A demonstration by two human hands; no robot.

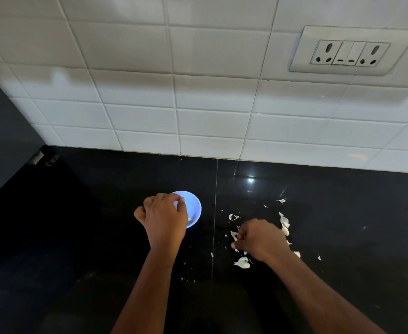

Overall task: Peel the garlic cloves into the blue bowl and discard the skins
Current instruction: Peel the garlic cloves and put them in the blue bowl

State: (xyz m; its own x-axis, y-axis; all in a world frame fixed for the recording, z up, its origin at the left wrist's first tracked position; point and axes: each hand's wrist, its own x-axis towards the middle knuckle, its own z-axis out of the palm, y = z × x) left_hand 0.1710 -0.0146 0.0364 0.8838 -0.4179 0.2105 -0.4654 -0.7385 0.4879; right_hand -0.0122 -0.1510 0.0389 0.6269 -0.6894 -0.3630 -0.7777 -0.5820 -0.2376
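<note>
Left hand [165, 216] hides the blue bowl's [194, 206] contents.

A small round blue bowl [194, 208] sits upright on the counter, left of centre. White papery garlic skins [242, 262] lie scattered to its right, well apart.

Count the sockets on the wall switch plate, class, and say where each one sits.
2. One socket sits at the left end of the switch plate on the tiled wall, the other socket at its right end. Two switches sit between them. None look hidden.
</note>
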